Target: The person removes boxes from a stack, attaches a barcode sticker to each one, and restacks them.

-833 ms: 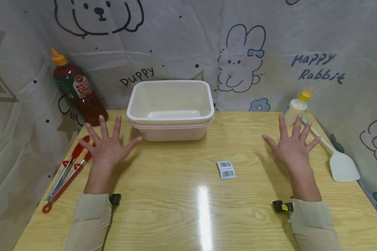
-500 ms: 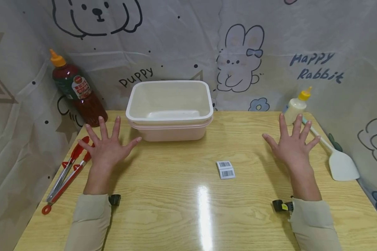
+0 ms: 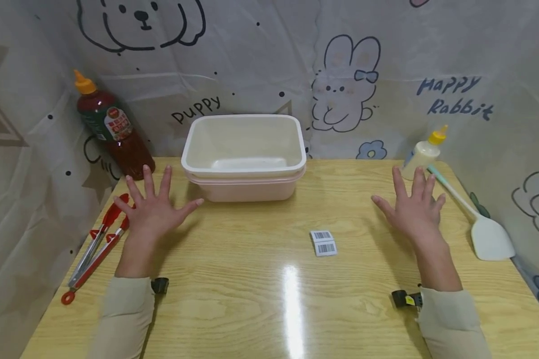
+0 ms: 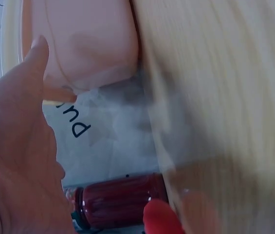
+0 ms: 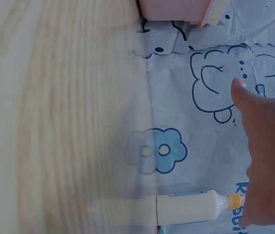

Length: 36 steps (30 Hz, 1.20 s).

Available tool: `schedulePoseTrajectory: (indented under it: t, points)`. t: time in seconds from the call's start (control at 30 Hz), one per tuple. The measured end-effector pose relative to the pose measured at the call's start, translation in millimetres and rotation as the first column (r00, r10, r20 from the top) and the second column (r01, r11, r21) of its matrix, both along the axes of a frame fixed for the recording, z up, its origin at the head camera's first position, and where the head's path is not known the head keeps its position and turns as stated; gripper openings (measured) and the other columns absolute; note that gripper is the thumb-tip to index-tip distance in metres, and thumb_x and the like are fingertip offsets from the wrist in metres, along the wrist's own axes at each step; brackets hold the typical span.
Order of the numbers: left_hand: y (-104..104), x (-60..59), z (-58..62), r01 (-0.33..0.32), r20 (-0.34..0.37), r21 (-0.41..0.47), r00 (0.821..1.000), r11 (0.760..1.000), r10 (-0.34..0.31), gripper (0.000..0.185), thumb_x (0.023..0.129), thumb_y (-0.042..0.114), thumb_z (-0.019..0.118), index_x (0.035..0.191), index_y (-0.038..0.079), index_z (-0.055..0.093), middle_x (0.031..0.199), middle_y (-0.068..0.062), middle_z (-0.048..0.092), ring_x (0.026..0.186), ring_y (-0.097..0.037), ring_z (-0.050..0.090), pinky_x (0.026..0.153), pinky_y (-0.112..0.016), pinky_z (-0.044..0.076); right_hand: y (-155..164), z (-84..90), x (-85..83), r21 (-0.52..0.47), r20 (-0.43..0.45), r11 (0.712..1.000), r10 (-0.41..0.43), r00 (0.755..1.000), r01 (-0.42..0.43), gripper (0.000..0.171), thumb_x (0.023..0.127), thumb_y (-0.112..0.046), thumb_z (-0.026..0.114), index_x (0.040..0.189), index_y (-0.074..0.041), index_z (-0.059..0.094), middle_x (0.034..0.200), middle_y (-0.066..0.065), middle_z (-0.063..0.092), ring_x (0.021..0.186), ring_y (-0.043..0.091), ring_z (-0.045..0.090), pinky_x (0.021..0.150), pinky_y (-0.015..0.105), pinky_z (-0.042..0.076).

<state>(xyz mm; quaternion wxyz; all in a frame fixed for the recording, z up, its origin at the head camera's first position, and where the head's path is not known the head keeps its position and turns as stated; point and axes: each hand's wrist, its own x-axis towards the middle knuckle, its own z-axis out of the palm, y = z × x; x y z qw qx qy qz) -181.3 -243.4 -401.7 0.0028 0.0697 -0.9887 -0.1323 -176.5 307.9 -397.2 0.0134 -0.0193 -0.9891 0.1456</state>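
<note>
My left hand [image 3: 154, 209] hovers over the wooden table [image 3: 260, 304] with its fingers spread, holding nothing; in the left wrist view the left hand [image 4: 15, 165] shows its palm and thumb. It lies between the red tongs [image 3: 96, 247] and the stacked basins [image 3: 244, 155], a cream one set in a pink one [image 4: 86, 41]. My right hand [image 3: 413, 209] is open too, fingers together, near a small white squeeze bottle [image 3: 423, 152] with a yellow cap. The right wrist view shows the right hand [image 5: 266, 161] and the bottle [image 5: 191, 208].
A dark red sauce bottle [image 3: 110, 129] stands at the back left corner, also seen as the sauce bottle [image 4: 120, 200]. A pale spatula [image 3: 480, 224] lies along the right edge. A barcode label [image 3: 323, 243] lies mid-table. A printed cloth [image 3: 364, 75] walls in three sides.
My right hand has shifted slightly left and its fingers have drawn closer together. My left hand stays spread in nearly the same place.
</note>
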Motion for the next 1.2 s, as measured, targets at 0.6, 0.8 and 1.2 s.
schedulePoseTrajectory:
  t: [0.6, 0.8, 1.2]
  points:
    - [-3, -25.6, 33.5, 0.232, -0.163, 0.057, 0.962, 0.971, -0.221, 0.115, 0.080, 0.075, 0.067, 0.162, 0.040, -0.006, 0.168, 0.003, -0.024, 0.155, -0.037, -0.026, 0.114, -0.075, -0.017, -43, -3.5, 10.5, -0.147, 0.043, 0.886, 0.449, 0.892, -0.439, 0.051, 0.097, -0.025, 0.070, 0.144, -0.010, 0.057, 0.145, 0.020, 0.057, 0.136, 0.043, 0.050, 0.112, 0.061, 0.039]
    - [12, -32.9, 32.0, 0.310, -0.206, 0.065, 0.934, 0.949, -0.291, 0.104, 0.083, 0.059, 0.076, 0.162, 0.042, 0.011, 0.172, -0.002, -0.009, 0.157, -0.036, -0.019, 0.117, -0.073, -0.014, -67, -15.5, 11.8, -0.121, 0.080, 0.856, 0.512, 0.855, -0.502, 0.046, 0.095, -0.026, 0.072, 0.139, -0.016, 0.063, 0.138, 0.013, 0.064, 0.130, 0.037, 0.058, 0.108, 0.058, 0.046]
    - [24, -38.3, 32.7, 0.346, -0.207, 0.106, 0.925, 0.932, -0.320, 0.094, 0.083, 0.057, 0.077, 0.160, 0.041, 0.025, 0.173, -0.002, -0.002, 0.159, -0.032, -0.007, 0.122, -0.068, -0.009, -89, -20.8, 8.6, -0.065, 0.176, 0.838, 0.545, 0.820, -0.542, 0.048, 0.091, -0.032, 0.076, 0.136, -0.018, 0.065, 0.130, 0.010, 0.065, 0.117, 0.029, 0.063, 0.099, 0.051, 0.052]
